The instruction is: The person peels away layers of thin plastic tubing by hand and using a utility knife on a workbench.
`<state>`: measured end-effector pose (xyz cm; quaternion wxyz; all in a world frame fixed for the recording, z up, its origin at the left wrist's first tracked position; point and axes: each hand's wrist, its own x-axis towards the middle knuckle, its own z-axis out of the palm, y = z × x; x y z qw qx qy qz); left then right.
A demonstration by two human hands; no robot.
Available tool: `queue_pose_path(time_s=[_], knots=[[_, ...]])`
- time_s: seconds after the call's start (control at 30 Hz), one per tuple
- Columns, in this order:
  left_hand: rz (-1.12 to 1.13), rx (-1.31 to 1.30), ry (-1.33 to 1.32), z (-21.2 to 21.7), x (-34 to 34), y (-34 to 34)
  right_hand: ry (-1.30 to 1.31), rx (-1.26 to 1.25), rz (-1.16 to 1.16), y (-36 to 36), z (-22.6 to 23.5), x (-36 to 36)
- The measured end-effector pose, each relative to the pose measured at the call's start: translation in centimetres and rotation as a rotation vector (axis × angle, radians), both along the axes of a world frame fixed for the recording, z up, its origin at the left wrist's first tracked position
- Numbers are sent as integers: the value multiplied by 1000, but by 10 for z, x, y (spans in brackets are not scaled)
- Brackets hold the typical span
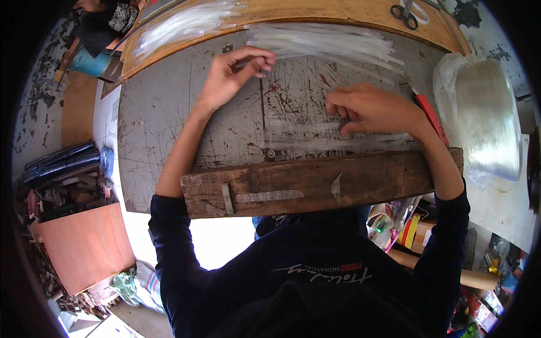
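Note:
My left hand [238, 73] is raised over the grey, scratched tabletop. Its fingers curl in toward the thumb, close to the left ends of a pile of clear plastic strips [332, 45]; whether a strip is between them I cannot make out. Farther right, my right hand [372, 110] hovers with bent fingers, a gap showing between thumb and forefinger. Below it, more clear strips [315, 134] lie along a thick, worn wooden beam [282, 183], which runs across the table's near edge. Some strips look smeared or see-through, so their ends are hard to tell.
A red-handled cutter [431, 118] lies right of my right hand, beside a large roll of clear plastic [487, 118]. Another strip bundle [183, 28] and black scissors [404, 15] rest on the far wooden board. Another person [107, 22] is at the far left.

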<state>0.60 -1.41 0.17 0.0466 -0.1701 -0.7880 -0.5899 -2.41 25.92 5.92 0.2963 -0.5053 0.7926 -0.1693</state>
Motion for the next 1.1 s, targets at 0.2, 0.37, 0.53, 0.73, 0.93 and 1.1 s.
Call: queue_pose_path(time_s=[0.2,0.37,0.53,0.73,0.93,1.1], knots=[[-211,-319,71,1,3,11,-5,-105,-24,5,-11,-4],[-292,-188,-45,4,3,10,88,-355,-69,9,-20,-11],[-311,-23,-181,3,4,6,-126,-249,-191,7,-12,-13],[-298,10,-103,3,5,10,-289,-254,-302,6,-13,-11],[-215,-25,-20,0,8,17,-304,-211,-329,2,-8,-8],[-105,-52,-154,-2,4,13,-307,-192,-334,3,-9,-10]])
